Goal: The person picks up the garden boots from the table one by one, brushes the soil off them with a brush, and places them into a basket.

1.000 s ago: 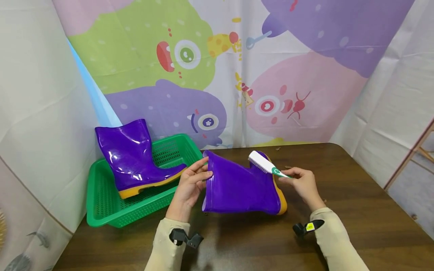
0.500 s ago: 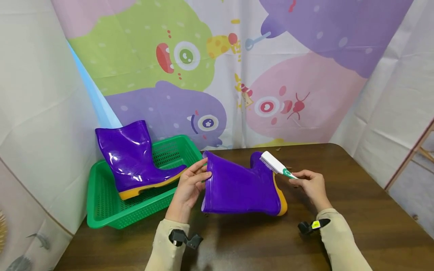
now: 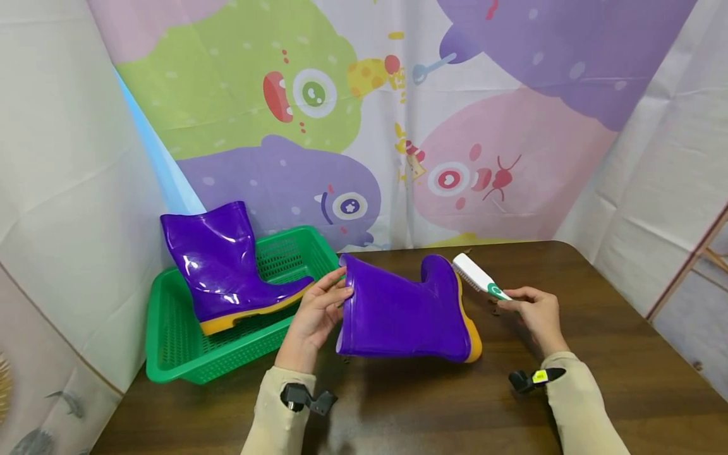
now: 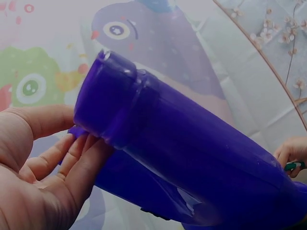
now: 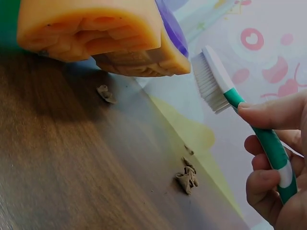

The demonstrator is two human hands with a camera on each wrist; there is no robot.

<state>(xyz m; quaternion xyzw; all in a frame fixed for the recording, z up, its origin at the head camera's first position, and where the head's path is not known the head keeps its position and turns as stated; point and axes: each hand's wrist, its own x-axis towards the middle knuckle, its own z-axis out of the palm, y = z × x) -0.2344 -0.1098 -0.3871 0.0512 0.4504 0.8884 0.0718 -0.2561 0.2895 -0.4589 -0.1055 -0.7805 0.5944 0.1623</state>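
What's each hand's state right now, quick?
Left hand: closed, holding a purple boot by its top edge.
Right hand: closed, holding the white-and-green brush.

Boot at centre (image 3: pixel 398 309): purple, yellow-orange sole (image 3: pixel 471 332). Boot at left (image 3: pixel 218 268): same colours. Basket (image 3: pixel 239 361), left: green. Brush (image 3: pixel 474 275), right of centre: white head, green handle with white patch. Tabletop (image 3: pixel 426 414), bottom: brown wood grain. Backdrop (image 3: pixel 239 101), top: green, purple, pink cartoon creatures on white. Sleeves (image 3: pixel 580 404), lower corners of tabletop area: plain beige.
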